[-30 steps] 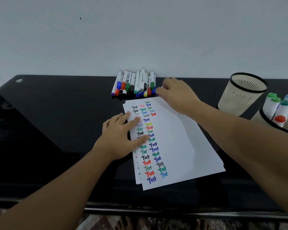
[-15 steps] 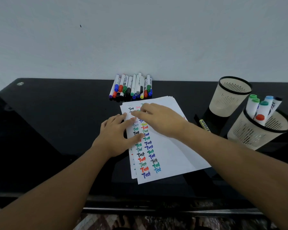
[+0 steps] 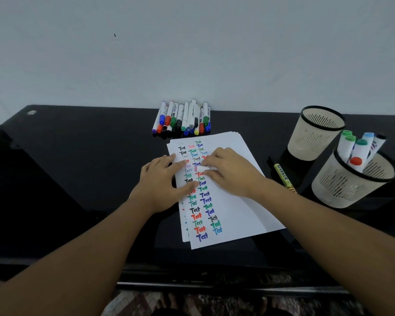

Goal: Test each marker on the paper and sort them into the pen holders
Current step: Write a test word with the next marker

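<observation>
Now on the black desk (image 3: 78,179) the paper stack (image 3: 235,201) lies under both hands: left hand (image 3: 162,185) flat, fingers spread; right hand (image 3: 230,172) pinches a white marker (image 3: 202,168), its long axis crosswise between them.

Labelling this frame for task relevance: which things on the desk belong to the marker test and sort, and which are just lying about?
In the job:
- left hand, flat on the paper
- right hand, gripping a white marker
- row of markers by the wall
- far holder
- near holder, with markers in it

Just lying about:
- yellow marker on the desk, beside the holders; possibly still to sort
</observation>
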{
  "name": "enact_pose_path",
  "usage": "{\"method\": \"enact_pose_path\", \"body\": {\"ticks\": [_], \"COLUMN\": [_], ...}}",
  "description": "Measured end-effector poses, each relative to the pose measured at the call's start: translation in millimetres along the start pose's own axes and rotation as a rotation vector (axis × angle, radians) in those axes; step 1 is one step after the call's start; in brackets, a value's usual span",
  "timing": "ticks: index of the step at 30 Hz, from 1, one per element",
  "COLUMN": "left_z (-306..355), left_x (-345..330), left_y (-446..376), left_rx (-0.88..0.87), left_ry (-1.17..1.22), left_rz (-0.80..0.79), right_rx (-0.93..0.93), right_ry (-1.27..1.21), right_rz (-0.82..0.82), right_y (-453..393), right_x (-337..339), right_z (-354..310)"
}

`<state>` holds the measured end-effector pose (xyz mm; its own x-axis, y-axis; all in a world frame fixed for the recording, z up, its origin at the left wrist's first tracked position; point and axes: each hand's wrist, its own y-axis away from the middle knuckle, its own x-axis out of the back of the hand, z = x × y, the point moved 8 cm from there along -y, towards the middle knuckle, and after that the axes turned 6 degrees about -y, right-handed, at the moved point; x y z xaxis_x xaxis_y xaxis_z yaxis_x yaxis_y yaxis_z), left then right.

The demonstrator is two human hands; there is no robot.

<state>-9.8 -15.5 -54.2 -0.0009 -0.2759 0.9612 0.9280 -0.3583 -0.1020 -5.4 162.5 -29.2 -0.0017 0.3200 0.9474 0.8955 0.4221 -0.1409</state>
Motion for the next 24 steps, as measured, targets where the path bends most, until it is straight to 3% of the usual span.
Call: {"method": "enact_pose_path", "body": {"ticks": [4,9,14,24], "left_z": [2.1,5.3,9.0,13.3], "left_x": [4.0,11.2,15.9,18.3], "left_y": [0.5,2.3,5.5,9.1], "left_rx": [-0.02,-0.06,-0.113,-0.212], "left_ry": [0.02,0.049,0.041,0.028], "left_rz": [0.048,0.134,0.196,0.273], "right_rx": [0.021,-0.02,0.028,0.039], "right_ry": [0.132,0.066,0.169,0.187], "right_rz": [-0.015,-0.089,-0.156,-0.115], "right_y": [-0.5,-5.6,-7.8,-6.3], "right_x": [2.1,-1.8,-5.0,0.0], "right_z": [-12.8,-20.3,-22.4,-28.1]}}
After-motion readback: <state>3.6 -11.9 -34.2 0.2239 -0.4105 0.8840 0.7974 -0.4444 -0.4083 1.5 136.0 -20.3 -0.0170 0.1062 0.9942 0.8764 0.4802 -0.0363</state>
